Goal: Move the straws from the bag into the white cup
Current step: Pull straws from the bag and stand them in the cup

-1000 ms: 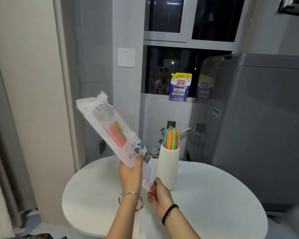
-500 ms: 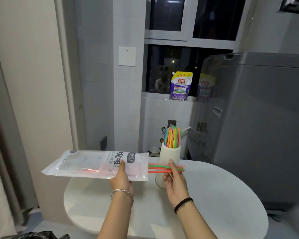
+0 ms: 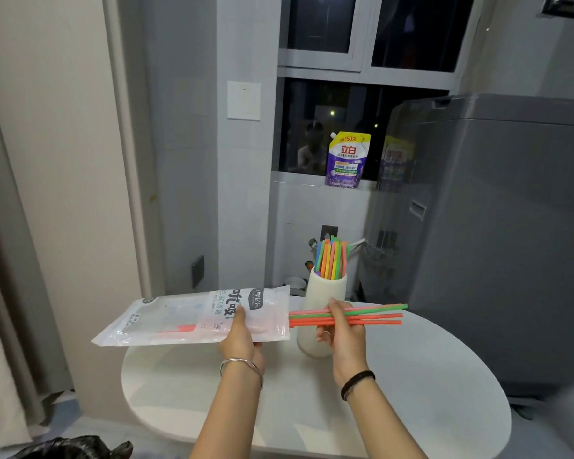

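Observation:
My left hand grips a clear plastic straw bag, held flat above the table with its open mouth facing right. A few pink, green and orange straws stick out of that mouth, pinched in my right hand. Their left ends are still at the bag's opening. One orange straw lies deep inside the bag. Behind my right hand stands the tall white cup, upright on the round white table, holding several colourful straws.
A grey washing machine stands close on the right of the table. A purple detergent pouch sits on the window sill behind. A wall and a curtain are on the left; a dark bag lies on the floor at the lower left.
The bag swung down from a steep tilt to lying flat. My right hand has drawn the straws further right out of the bag's mouth, in front of the cup.

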Available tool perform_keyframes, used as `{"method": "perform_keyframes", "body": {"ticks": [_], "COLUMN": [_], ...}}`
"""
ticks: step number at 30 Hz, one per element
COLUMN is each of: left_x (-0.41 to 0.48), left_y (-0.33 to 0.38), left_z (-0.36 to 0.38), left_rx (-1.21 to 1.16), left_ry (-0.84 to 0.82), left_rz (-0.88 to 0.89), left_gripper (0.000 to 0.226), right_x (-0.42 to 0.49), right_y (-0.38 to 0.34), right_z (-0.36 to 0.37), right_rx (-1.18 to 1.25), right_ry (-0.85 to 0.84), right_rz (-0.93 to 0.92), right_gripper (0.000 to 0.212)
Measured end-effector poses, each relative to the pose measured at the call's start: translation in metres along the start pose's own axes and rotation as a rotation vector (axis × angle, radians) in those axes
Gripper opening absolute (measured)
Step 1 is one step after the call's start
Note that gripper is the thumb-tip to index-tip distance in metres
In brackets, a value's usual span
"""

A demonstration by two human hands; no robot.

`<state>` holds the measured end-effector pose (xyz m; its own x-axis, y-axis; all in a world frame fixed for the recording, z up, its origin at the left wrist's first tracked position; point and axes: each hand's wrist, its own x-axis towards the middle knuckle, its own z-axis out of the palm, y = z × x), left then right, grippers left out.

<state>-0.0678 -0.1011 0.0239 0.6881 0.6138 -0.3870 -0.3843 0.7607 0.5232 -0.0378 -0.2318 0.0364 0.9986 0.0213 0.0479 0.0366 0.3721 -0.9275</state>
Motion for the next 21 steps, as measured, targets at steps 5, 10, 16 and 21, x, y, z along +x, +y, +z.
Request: {"method": "perform_keyframes", "body": {"ticks": [5,10,16,21], "left_x": [-0.006,-0.002,0.015,0.023], "left_y": [-0.012,-0.011,-0.002,-0.005], "left_z": [0.005,0.005,0.009,0.014], "left_rx": [-0.014,-0.071,-0.104,-0.082], "left_ry": [-0.006,-0.027,-0.026,-0.029], "left_rz": [-0.037,-0.082,-0.06,-0.055], "left_gripper": [0.044,0.046,0.045,0.043], "right_x": [-0.004,0.013,0.065,0.104], "right_y": [0.014,-0.002,-0.055,-0.102], "right_z": [0.014,0.005,-0.018,-0.019], "right_rx": [-0.131,-0.173,-0.159,-0.279], "right_ry": [-0.121,-0.075,0.054,0.075], "right_rz": [-0.028,-0.112,-0.234,-0.43], "right_gripper": [0.018,0.029,0.036,0.039]}}
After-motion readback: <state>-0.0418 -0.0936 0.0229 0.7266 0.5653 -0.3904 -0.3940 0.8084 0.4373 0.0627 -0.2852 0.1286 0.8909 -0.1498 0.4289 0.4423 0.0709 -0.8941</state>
